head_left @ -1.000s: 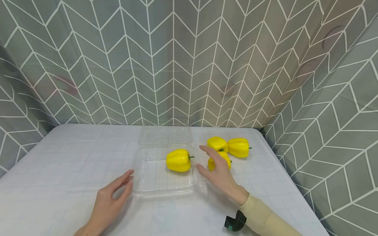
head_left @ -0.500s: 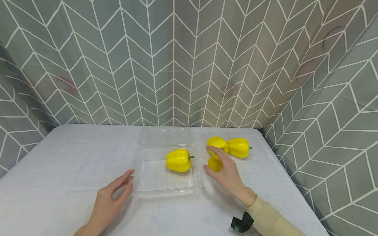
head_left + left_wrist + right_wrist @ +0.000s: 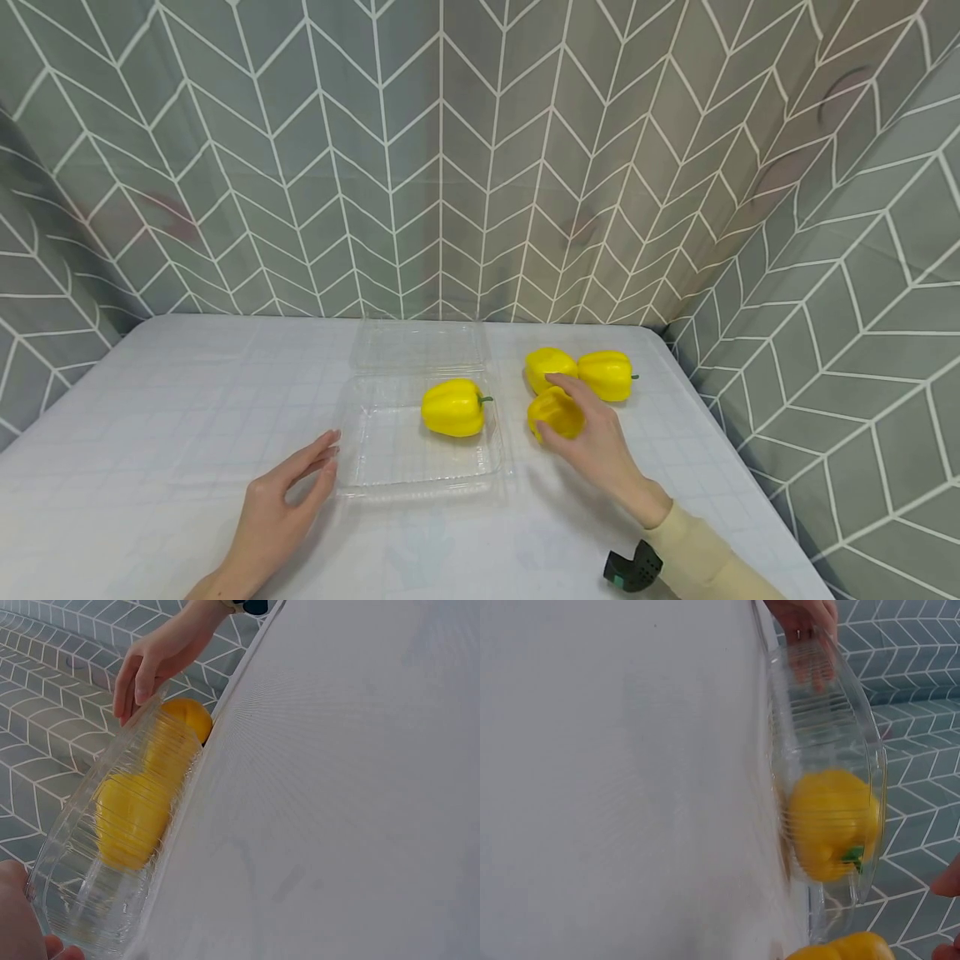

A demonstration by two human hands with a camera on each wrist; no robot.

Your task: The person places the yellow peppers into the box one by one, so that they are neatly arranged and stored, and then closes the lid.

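Observation:
In the head view a clear plastic clamshell container lies with its lid laid back. One yellow bell pepper sits in its right half, green stem pointing right. My left hand touches the container's left edge with relaxed fingers. Just right of the container, my right hand is over a second yellow bell pepper, thumb and fingers spread around it. The left wrist view has this right hand above the peppers, apart from them. Part of the near pepper shows in the right wrist view.
Two more yellow bell peppers, one beside the other, lie behind my right hand. The white-covered table ends at a grey chevron-patterned curtain. A black device is on my right wrist.
My right hand has moved a little to the right, from beside the container to over the nearest loose pepper. The left hand has stayed at the container's edge.

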